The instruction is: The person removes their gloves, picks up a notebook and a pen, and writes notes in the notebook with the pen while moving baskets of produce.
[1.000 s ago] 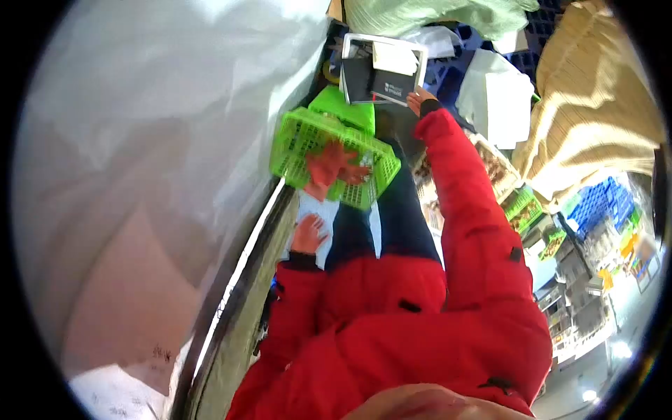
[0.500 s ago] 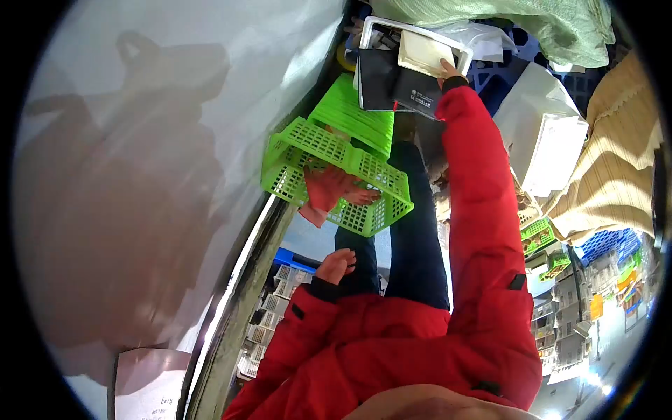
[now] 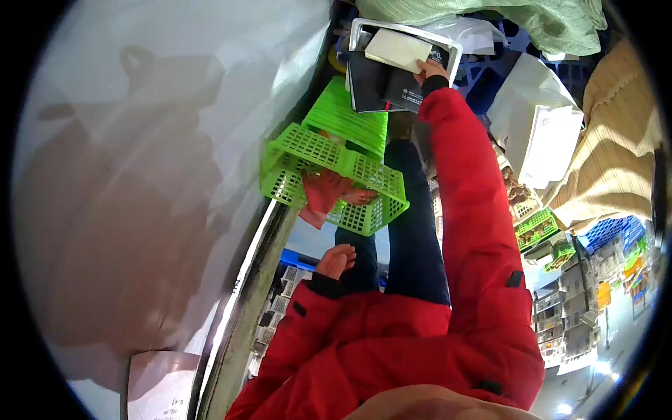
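Observation:
My right hand (image 3: 432, 70) is stretched far forward, its fingers closed on the near right corner of a cream, book-like block (image 3: 397, 49). The block lies tilted over a white tray (image 3: 456, 54). Beneath it, black notebooks (image 3: 369, 82) lean out over the tray's near rim, one with pale print and a red ribbon. Close to my lap, my left hand (image 3: 337, 260) hovers with loosely bent fingers, and nothing shows in it. Just beyond it is a green basket (image 3: 378, 175) on its side, holding a pinkish-red, glove-like thing (image 3: 323, 192).
Stacked green baskets (image 3: 348, 115) stand behind the tipped one. A pale wall (image 3: 140, 210) rises on the left. To the right are a white box (image 3: 549, 143) in a bag and a tan striped cloth (image 3: 616, 147). A green sack (image 3: 490, 12) hangs over the far end.
My right hand has moved slightly left with the cream block, which has turned and now uncovers some dark print behind it. The left hand stays near my lap.

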### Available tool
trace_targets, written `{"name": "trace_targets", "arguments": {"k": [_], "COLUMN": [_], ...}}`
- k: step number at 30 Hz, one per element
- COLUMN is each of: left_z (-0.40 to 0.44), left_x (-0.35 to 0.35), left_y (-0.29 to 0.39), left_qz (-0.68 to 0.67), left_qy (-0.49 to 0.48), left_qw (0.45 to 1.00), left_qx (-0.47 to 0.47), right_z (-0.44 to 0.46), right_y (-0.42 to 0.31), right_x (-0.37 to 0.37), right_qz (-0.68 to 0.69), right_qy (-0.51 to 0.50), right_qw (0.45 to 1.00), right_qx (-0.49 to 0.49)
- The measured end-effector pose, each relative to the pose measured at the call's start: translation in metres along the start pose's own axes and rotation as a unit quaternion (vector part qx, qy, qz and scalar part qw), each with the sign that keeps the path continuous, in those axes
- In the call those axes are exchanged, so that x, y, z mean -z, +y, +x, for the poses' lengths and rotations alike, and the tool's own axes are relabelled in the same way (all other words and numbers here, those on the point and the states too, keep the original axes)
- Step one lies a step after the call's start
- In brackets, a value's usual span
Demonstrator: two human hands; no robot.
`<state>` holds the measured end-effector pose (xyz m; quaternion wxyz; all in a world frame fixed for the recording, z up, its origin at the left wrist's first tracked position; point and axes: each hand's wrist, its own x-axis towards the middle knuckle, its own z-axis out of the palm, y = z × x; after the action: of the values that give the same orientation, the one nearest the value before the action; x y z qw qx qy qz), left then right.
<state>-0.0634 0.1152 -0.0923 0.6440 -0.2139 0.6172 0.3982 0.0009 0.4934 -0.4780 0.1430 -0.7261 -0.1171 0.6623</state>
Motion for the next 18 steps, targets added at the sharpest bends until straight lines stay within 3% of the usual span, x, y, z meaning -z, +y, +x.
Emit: {"name": "trace_targets", "arguments": {"k": [2,3,6,8,10,11,13,15,17,18], "left_z": [0.008,0.008,0.026,0.041,0.04,0.034,0.023,0.013,-0.017,-0.036], "left_x": [0.018,0.018,0.005,-0.004,-0.046,-0.073,-0.094,-0.1,-0.111,-0.113], "left_y": [-0.002,0.003,0.04,0.068,0.134,0.169,0.197,0.21,0.211,0.204], "left_qz": [-0.068,-0.016,0.155,0.238,0.426,0.569,0.606,0.597,0.584,0.581], "left_qy": [-0.035,-0.019,0.038,0.06,0.098,0.137,0.062,-0.073,-0.161,-0.167], "left_qw": [0.997,0.999,0.972,0.933,0.795,0.62,0.582,0.613,0.676,0.663], "left_qx": [-0.013,-0.047,-0.175,-0.261,-0.42,-0.523,-0.538,-0.512,-0.42,-0.442], "right_z": [-0.019,-0.034,-0.068,-0.138,-0.195,-0.221,-0.274,-0.339,-0.383,-0.409], "right_y": [0.004,0.0,0.002,-0.036,-0.067,-0.079,-0.099,-0.13,-0.147,-0.158], "right_x": [0.0,0.009,0.04,0.057,0.072,0.079,0.09,0.097,0.109,0.116], "right_qz": [-0.033,-0.121,-0.131,-0.126,-0.138,-0.163,-0.179,-0.15,-0.141,-0.173], "right_qy": [0.026,0.032,-0.07,-0.173,-0.266,-0.306,-0.37,-0.42,-0.46,-0.476], "right_qw": [0.996,0.985,0.968,0.961,0.94,0.924,0.898,0.89,0.873,0.858], "right_qx": [0.078,0.117,0.205,0.177,0.163,0.161,0.156,0.098,0.075,0.089]}}
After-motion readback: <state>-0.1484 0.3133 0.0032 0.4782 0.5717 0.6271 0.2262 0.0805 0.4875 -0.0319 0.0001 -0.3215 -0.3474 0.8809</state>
